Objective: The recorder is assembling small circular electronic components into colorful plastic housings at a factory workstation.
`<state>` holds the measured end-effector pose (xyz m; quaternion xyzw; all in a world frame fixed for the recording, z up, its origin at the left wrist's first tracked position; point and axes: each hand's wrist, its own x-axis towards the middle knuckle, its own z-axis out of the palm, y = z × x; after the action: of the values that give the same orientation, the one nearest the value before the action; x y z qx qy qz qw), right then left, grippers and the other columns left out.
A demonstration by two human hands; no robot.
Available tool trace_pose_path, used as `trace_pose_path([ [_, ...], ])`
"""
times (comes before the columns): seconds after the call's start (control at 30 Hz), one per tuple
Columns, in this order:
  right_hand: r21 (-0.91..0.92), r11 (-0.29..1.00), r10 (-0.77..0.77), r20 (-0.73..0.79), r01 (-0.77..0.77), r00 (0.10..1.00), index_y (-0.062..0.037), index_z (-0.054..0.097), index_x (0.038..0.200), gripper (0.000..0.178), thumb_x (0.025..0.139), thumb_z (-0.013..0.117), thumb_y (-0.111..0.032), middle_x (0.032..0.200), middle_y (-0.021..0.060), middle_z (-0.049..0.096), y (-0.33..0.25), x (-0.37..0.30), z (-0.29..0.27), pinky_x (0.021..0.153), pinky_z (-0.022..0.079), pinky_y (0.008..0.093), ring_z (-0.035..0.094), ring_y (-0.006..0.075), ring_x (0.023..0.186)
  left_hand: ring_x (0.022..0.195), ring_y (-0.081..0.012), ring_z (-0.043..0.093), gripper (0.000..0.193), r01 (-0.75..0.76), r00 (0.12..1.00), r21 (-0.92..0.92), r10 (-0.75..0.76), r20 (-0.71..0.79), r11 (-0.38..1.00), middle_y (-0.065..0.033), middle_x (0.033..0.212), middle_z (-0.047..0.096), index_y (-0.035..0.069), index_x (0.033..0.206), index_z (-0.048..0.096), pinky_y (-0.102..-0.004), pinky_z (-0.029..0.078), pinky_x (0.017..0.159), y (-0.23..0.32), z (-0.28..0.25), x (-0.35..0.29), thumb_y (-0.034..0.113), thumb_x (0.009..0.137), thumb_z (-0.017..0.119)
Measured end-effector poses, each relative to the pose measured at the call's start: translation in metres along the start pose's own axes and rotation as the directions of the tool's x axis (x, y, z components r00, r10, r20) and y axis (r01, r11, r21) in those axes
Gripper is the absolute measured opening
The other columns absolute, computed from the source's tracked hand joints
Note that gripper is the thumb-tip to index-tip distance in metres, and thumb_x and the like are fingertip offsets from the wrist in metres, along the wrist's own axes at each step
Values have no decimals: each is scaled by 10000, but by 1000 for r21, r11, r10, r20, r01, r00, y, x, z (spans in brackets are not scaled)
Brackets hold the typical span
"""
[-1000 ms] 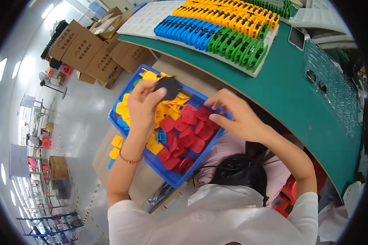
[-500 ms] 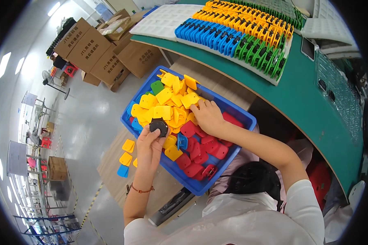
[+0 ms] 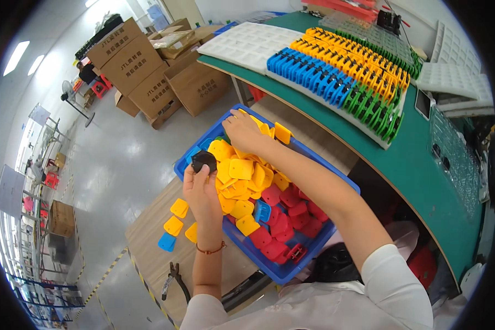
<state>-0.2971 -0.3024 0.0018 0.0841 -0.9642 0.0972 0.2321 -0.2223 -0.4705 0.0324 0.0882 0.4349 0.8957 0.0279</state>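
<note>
Head view, looking down: the green counter (image 3: 423,165) sweeps across the upper right, carrying a white tray (image 3: 247,44) and long rows of blue, yellow and green clips (image 3: 346,71) standing in ranks. Over on the left, brown cardboard boxes (image 3: 148,71) sit on the grey floor. Front and centre, the blue bin (image 3: 291,269) rests on a low wooden bench (image 3: 148,247), heaped with yellow plastic pieces (image 3: 242,176) at its far end and red plastic pieces (image 3: 280,231) at the near end. Right hand (image 3: 242,129) is down in the bin's far corner, fingers curled among the yellow pieces; whether it actually grips one, I cannot tell. Left hand (image 3: 201,190) is raised over the bin's left rim, fingers closed around a small black part (image 3: 203,161) held at its fingertips. Loose yellow and blue pieces (image 3: 176,225) lie on the bench just left of the bin, with black pliers (image 3: 176,278) nearer the person.
</note>
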Motion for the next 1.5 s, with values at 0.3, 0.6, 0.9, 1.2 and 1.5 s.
trace_pose_path([
  [0.3, -86, 977, -167, 253, 194, 953, -65, 624, 958, 205, 764, 607, -128, 987, 89, 594, 17, 9, 10, 894, 384, 387, 528, 243, 995, 972, -174, 536, 193, -81, 995, -33, 79, -54, 996, -100, 1009, 553, -39, 1020, 524, -281, 433, 902, 21, -28, 25, -13, 828, 524],
  [0.6, 323, 924, -363, 571, 205, 736, -69, 526, 984, 392, 638, 708, -93, 875, 112, 586, -3, -32, -81, 739, 448, 403, 569, 315, 865, 956, -175, 565, 223, 65, 997, -55, -63, 44, 996, -98, 1011, 564, -27, 1030, 512, -293, 470, 880, 13, -26, 32, -56, 809, 522],
  [0.9, 747, 564, 116, 350, -352, 930, -8, 577, 954, 298, 700, 723, -62, 901, 91, 632, 11, -25, -96, 699, 476, 266, 603, 151, 781, 879, -161, 599, 218, 139, 988, 23, -140, 69, 990, -93, 953, 602, -26, 1001, 549, -280, 501, 811, 6, -25, 33, -36, 785, 577],
  [1.2, 839, 384, 212, 326, -386, 921, 1, 586, 824, 204, 695, 735, -50, 669, -5, 530, 0, -16, -81, 589, 421, 203, 507, 68, 624, 771, -121, 606, 276, 144, 988, 152, -151, 36, 978, -76, 879, 628, -16, 985, 562, -224, 501, 741, 4, -23, 32, -47, 728, 659],
  [1.5, 823, 427, 116, 362, -375, 925, -18, 581, 844, 196, 720, 720, -78, 736, 2, 568, -11, -7, -69, 618, 435, 203, 532, 64, 669, 747, -110, 594, 298, 120, 992, 159, -125, 22, 980, -69, 832, 618, -3, 951, 520, -210, 489, 707, 6, -29, 36, -80, 704, 667],
])
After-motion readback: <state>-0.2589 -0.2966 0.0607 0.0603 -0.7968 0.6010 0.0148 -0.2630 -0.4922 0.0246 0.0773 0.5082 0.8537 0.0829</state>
